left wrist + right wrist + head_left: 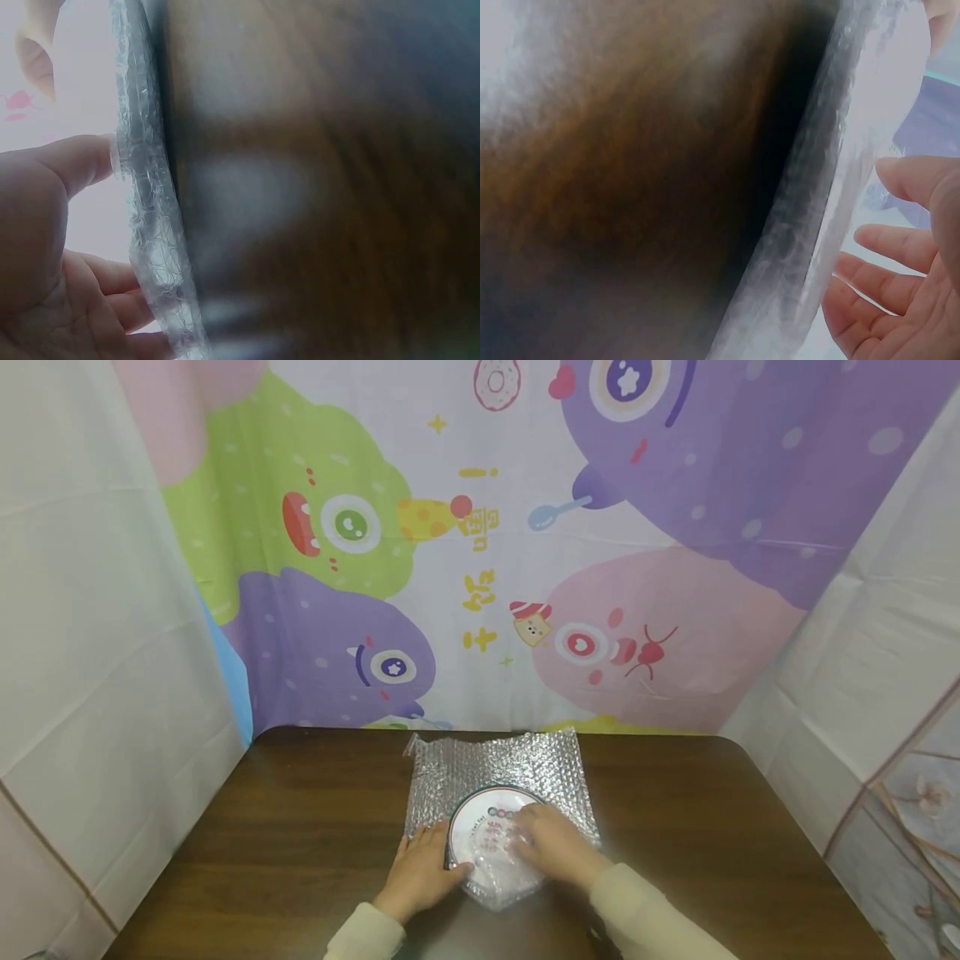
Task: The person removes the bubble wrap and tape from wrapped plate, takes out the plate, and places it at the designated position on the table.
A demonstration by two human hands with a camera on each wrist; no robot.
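A round, flat white object (474, 837) with a dark rim and pink print lies on a sheet of bubble wrap (498, 760). A near flap of the wrap is folded up over its lower part. My left hand (423, 868) rests at the left edge, fingers extended and thumb on the folded wrap. In the left wrist view the thumb and fingers of the left hand (56, 217) touch the wrap's edge. My right hand (558, 845) lies over the right side of the round object. The right wrist view shows the right hand (900, 262) with loosely bent fingers beside the wrap.
The dark wooden table (315, 810) extends to both sides of the wrap. Behind its far edge hangs a curtain (480, 568) with cartoon monsters. Pale panels (97, 652) stand at the left and right.
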